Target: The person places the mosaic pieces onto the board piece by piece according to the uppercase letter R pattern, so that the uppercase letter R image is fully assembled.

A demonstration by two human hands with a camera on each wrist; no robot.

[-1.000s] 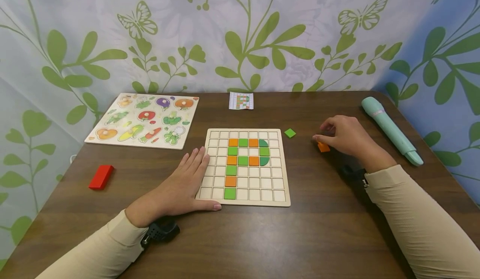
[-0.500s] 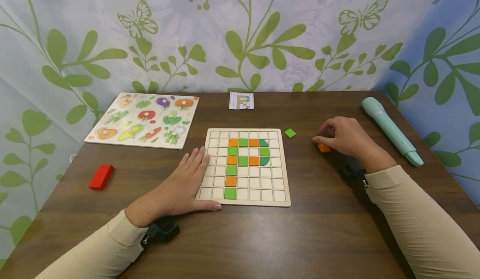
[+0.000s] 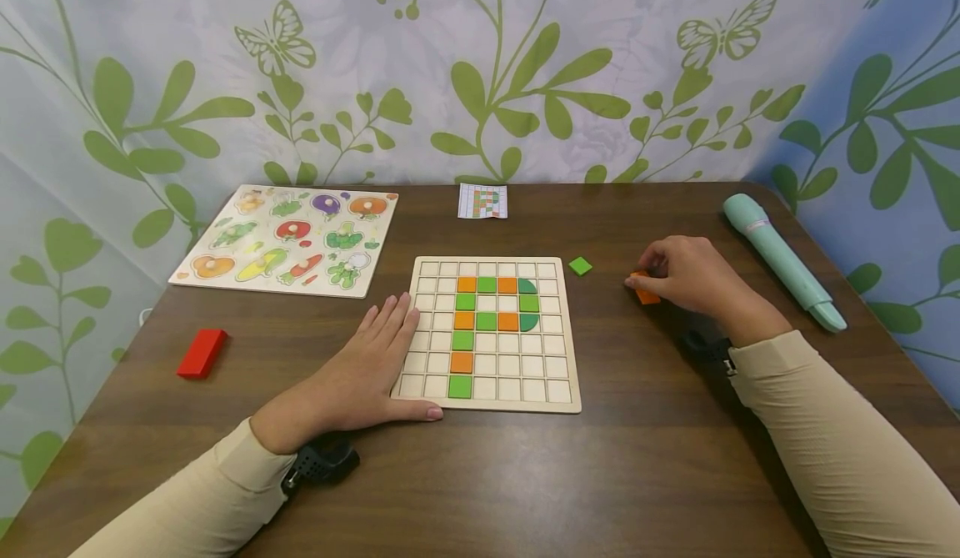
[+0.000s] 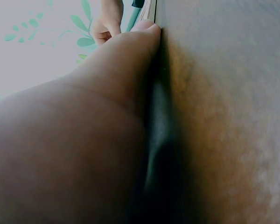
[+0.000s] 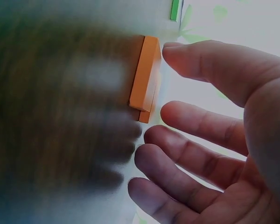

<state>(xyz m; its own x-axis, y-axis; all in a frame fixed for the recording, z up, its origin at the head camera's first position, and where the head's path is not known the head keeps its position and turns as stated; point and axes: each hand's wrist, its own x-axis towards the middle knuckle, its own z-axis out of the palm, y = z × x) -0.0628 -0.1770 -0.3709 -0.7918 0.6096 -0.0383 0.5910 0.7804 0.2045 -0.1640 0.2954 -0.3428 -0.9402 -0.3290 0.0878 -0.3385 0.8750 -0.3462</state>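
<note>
My left hand (image 3: 356, 366) lies flat along the left side of a wooden grid board (image 3: 483, 404), its thumb at the near edge. Orange and green square tiles and two dark green rounded pieces form a P shape on the board. To the right, my right hand (image 3: 693, 274) hovers over the orange tiles (image 3: 647, 294). In the right wrist view, one orange tile (image 5: 145, 72) overlaps another. The thumb (image 5: 186, 59) is close by its upper end; the other fingers are loosely curved and apart from the tiles. A green tile (image 3: 581, 266) lies between board and right hand.
A small pattern card (image 3: 482, 202) lies behind the board. At the back left is a vegetable puzzle board (image 3: 292, 241), with a red block (image 3: 202, 354) nearer. A mint-green microphone-shaped object (image 3: 783, 259) lies at the right. A patterned cloth hangs behind the table.
My right hand has lifted slightly off the orange tiles, and more of their orange surface shows now. The left hand and the board have stayed put.
</note>
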